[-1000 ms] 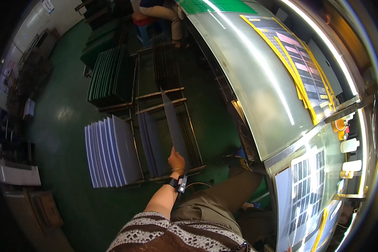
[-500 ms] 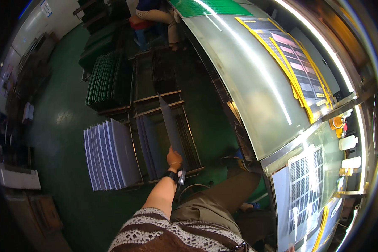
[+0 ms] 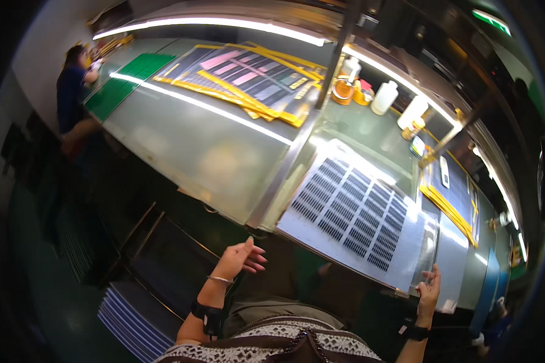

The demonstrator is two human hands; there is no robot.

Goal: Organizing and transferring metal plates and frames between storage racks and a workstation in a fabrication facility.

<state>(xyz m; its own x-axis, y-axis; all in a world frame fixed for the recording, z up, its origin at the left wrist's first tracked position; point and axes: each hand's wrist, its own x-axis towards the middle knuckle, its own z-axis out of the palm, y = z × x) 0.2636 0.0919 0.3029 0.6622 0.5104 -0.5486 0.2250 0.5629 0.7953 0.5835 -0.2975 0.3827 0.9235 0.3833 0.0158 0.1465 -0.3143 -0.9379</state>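
My left hand (image 3: 242,257) is raised just off the table's front edge, its fingers apart and nothing in them. At the table's front edge my right hand (image 3: 429,289) has its fingers curled at the near corner of a clear film (image 3: 426,257). Beneath and left of that film, a pale sheet printed with rows of dark bars (image 3: 351,212) lies on the glass-like worktop. Glare from the lamps hides part of the film, so its far edge is hard to follow.
White bottles (image 3: 384,97) and an orange tape roll (image 3: 341,91) stand at the back. Yellow-edged printed sheets (image 3: 242,78) lie left of a metal divider (image 3: 284,163); more yellow-edged sheets (image 3: 451,209) lie right. Racked panels (image 3: 133,323) stand lower left. A person (image 3: 72,91) sits far left.
My view has swung from the floor racks to the worktop. My left hand has let go of the dark panel in the rack and come up beside the table. More of my right hand shows.
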